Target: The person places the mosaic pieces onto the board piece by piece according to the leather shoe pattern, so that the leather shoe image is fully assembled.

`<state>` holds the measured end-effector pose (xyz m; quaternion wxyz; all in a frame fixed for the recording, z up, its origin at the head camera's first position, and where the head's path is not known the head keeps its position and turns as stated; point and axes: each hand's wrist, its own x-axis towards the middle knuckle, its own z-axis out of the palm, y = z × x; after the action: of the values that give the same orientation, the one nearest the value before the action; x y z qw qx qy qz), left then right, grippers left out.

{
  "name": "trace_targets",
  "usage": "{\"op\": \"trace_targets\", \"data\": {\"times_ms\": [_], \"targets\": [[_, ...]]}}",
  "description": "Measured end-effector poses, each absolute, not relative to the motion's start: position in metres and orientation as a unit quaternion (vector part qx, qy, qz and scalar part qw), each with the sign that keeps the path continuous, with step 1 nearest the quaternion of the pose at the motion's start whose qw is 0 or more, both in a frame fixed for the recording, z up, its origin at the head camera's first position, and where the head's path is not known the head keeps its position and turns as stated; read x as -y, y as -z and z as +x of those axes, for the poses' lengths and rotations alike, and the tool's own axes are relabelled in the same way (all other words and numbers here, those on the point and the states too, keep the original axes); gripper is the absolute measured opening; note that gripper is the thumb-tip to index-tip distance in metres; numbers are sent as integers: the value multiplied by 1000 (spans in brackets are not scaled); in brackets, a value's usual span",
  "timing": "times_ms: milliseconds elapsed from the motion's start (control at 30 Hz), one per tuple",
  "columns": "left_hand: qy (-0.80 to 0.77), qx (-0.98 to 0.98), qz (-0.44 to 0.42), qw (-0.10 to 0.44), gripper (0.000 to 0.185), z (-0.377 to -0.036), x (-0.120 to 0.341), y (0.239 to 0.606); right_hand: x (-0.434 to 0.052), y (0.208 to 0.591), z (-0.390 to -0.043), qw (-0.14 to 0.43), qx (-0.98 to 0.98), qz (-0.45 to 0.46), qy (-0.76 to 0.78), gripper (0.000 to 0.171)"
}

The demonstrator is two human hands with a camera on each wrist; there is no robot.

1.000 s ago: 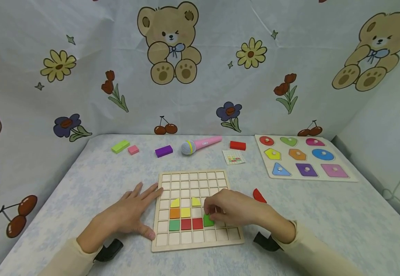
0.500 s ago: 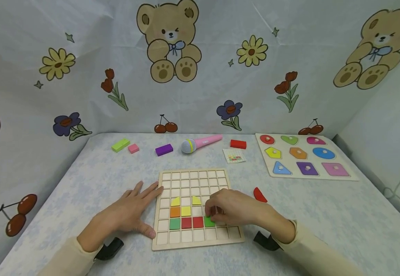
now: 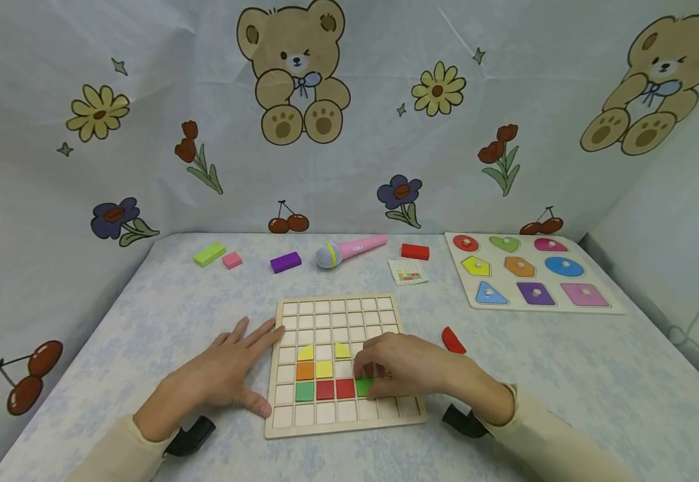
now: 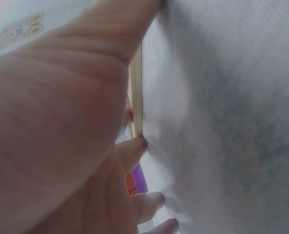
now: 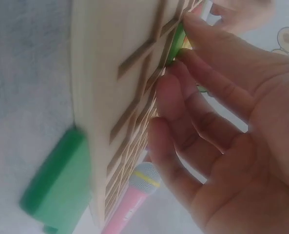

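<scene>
My right hand (image 3: 406, 367) lies over the grid board (image 3: 345, 418), fingers (image 5: 183, 73) curled and pinching a green tile (image 3: 364, 386) into the row beside the red tiles (image 3: 335, 389). My left hand (image 3: 229, 371) rests flat on the table (image 3: 163, 321), fingers straight, tips touching the board's left edge. At 12 o'clock the board's upper rows are bare; a red piece (image 3: 452, 340) lies at 2 o'clock.
</scene>
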<state>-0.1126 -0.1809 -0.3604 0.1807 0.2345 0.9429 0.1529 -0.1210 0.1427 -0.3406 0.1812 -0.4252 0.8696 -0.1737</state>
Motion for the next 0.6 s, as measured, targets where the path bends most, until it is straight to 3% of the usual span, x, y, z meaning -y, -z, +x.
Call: {"op": "trace_targets", "data": {"times_ms": [600], "targets": [[-158, -942, 239, 176, 128, -113, 182, 362, -146, 340, -121, 177, -876, -413, 178, 14]]}}
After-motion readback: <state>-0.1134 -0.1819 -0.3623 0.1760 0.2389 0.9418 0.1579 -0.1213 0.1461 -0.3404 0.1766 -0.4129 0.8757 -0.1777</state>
